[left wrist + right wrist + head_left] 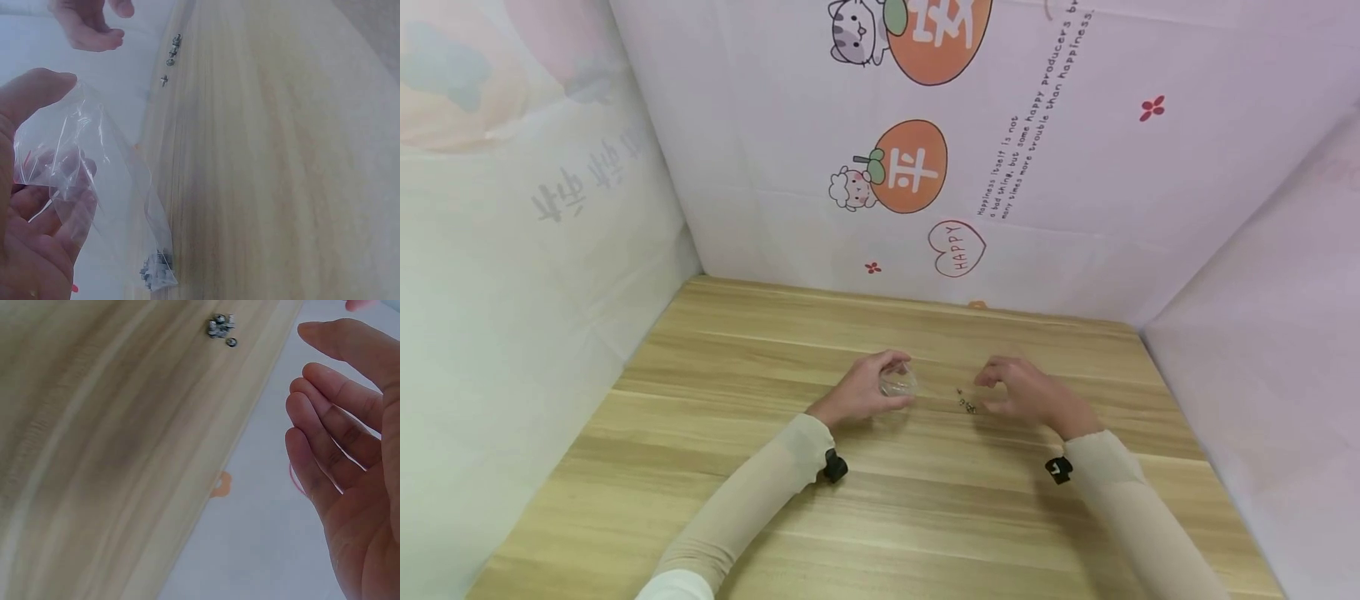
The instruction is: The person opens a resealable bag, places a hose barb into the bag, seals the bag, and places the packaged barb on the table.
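Observation:
A clear plastic bag (898, 385) is held by my left hand (859, 390), its thumb and fingers spread at the bag's mouth. In the left wrist view, several small metal screws (156, 272) have gathered in the bag's bottom corner. Loose screws (967, 406) lie in a small cluster on the table between the two hands, with one a little apart from the others. Just right of that cluster, my right hand (1028, 393) is raised, thumb apart from loosely bent fingers. Its palm (369, 531) holds nothing in the right wrist view.
The wood-grain table (880, 517) is bounded at the back by a printed white sheet (775, 208). Similar white sheets rise along the left side (550, 317) and the right side (1262, 358). Dark wrist devices show at the left cuff (834, 466) and right cuff (1059, 470).

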`<state>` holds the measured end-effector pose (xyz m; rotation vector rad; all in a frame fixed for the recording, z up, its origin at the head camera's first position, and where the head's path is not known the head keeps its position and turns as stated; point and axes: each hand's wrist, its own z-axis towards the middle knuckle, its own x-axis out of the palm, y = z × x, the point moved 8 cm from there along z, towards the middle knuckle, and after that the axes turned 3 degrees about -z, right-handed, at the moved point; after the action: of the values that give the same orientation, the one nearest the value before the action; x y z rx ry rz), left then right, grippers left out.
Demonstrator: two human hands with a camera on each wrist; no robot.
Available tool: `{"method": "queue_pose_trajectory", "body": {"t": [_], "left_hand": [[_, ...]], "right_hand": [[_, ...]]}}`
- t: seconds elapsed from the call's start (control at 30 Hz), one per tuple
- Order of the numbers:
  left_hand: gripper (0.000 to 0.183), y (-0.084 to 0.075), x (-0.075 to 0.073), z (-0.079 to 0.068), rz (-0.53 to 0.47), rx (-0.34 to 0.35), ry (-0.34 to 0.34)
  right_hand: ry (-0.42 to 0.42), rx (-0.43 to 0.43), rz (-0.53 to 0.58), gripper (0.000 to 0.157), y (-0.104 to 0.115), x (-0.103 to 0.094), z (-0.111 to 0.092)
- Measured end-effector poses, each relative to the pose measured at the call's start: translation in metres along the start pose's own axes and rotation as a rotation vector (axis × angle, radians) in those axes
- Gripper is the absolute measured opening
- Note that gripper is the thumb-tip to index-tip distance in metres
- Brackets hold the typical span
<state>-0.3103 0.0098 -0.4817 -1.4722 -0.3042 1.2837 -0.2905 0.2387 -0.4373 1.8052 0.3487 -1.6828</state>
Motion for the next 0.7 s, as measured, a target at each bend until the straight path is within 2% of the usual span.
{"method": "queue_pose_trajectory", "body": {"t": [0.33, 0.53, 0.7], "left_hand": [[0.071, 0.001, 0.002, 0.000, -0.004, 0.003, 0.012], [0.071, 0.000, 0.000, -0.001, 0.008, -0.003, 0.008], [0.070, 0.000, -0.001, -0.001, 0.024, -0.001, 0.002]], "right_hand": [[-0.015, -0.005, -0.009, 0.023, -0.014, 0.028, -0.009], [0.044, 0.063, 0.034, 0.022, -0.023, 0.039, -0.010], [0.052, 0.057, 0.043, 0.020, -0.025, 0.044, -0.008]]}}
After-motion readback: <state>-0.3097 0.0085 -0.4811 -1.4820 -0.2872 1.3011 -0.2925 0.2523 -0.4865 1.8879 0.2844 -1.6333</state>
